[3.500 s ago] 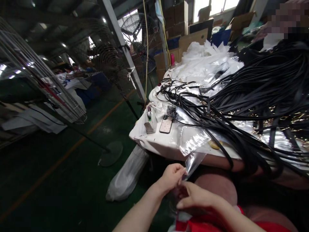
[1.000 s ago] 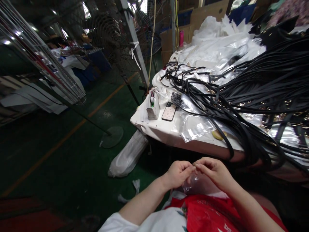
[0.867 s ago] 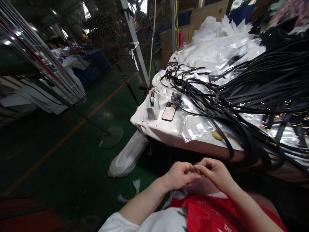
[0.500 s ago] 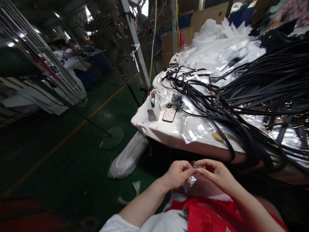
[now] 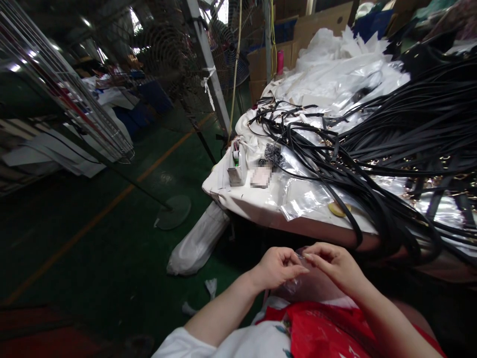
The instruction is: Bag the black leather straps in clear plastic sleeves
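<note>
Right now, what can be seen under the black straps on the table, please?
Shiny clear plastic shows beneath the black straps; at the front, they partly cross a yellow disc. Whatever lies under the thick pile is covered.

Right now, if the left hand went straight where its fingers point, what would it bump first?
Probably the right hand, since the left hand points toward it. Clear plastic shows around there too, and depth is hard to tell.
</note>
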{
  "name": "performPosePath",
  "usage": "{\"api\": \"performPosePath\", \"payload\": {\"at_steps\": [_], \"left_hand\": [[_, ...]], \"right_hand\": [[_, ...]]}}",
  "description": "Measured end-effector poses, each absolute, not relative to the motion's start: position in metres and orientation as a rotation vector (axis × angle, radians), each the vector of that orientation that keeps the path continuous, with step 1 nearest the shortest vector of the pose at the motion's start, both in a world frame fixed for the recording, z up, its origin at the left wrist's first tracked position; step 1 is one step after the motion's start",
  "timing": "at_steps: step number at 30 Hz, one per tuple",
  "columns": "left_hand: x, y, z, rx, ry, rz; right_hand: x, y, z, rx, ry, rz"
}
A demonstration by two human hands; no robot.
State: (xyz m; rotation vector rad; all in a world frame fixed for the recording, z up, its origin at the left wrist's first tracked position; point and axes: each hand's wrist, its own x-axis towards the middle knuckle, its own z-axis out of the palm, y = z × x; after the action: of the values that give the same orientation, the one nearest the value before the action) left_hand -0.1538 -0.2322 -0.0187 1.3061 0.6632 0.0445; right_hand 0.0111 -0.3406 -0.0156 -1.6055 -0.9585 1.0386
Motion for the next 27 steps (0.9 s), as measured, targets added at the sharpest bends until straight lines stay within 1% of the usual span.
{"api": "performPosePath", "payload": {"at_steps": [3, 9, 15, 21, 23, 26, 27], "left_hand": [[-0.153, -0.233, -0.021, 1.325, 0.660, 0.030], [-0.149, -0.237, -0.025, 1.295, 0.638, -0.052], [-0.150, -0.236, -0.027, 1.251, 0.647, -0.049], [-0.146, -0.235, -0.024, 1.244, 0.514, -0.125], [-0.145, -0.233, -0.023, 1.278, 0.556, -0.104], [-0.147, -0.229, -0.026, 1.285, 0.640, -0.040], [-0.147, -0.228, -0.028, 1.274, 0.649, -0.014]], "right_hand": [[0.008, -0.340, -0.016, -1.628, -0.934, 1.023], [0.007, -0.339, -0.021, -1.743, -0.916, 0.880], [0.005, -0.340, -0.016, -1.693, -1.010, 0.923], [0.012, -0.340, -0.022, -1.750, -1.080, 0.860], [0.036, -0.348, -0.022, -1.888, -1.121, 0.747], [0.084, -0.372, -0.035, -2.400, -1.071, 0.513], [0.099, -0.380, -0.043, -2.559, -1.045, 0.482]]}}
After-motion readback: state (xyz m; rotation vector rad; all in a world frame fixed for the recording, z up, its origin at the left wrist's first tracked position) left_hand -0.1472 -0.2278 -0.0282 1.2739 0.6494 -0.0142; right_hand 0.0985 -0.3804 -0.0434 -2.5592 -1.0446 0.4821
